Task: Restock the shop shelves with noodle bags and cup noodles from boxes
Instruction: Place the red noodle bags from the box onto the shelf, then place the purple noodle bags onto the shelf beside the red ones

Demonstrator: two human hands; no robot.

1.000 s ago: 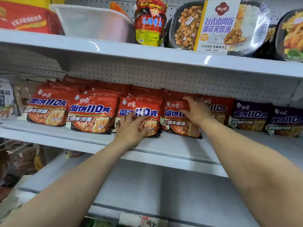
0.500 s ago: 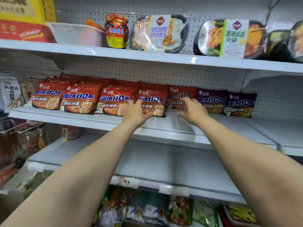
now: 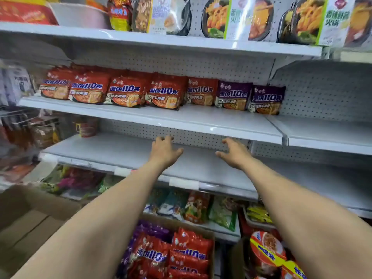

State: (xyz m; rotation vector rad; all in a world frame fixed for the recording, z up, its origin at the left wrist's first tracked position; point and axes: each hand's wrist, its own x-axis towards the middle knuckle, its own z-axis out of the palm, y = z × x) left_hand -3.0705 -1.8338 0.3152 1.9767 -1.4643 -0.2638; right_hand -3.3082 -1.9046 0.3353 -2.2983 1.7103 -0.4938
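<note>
Red noodle bags (image 3: 124,91) stand in a row on the middle shelf (image 3: 201,123), with two purple noodle bags (image 3: 233,96) at the row's right end. My left hand (image 3: 164,151) and my right hand (image 3: 234,153) hover empty, fingers spread, in front of the bare lower shelf (image 3: 124,150). Below my arms, a cardboard box (image 3: 210,236) holds more red and purple noodle bags (image 3: 181,252). Cup noodles (image 3: 267,250) with yellow bands lie at the bottom right.
The top shelf (image 3: 181,40) carries ready-meal trays (image 3: 237,19) and a jar. An open cardboard box (image 3: 30,214) sits at the lower left. A single red cup (image 3: 86,127) stands at the lower shelf's left end. Mixed packets (image 3: 197,206) fill the bottom shelf.
Both hands have let go of the red bags on the middle shelf and dropped to the lower shelf's height. The view has pulled back and tilted down, showing the boxes.
</note>
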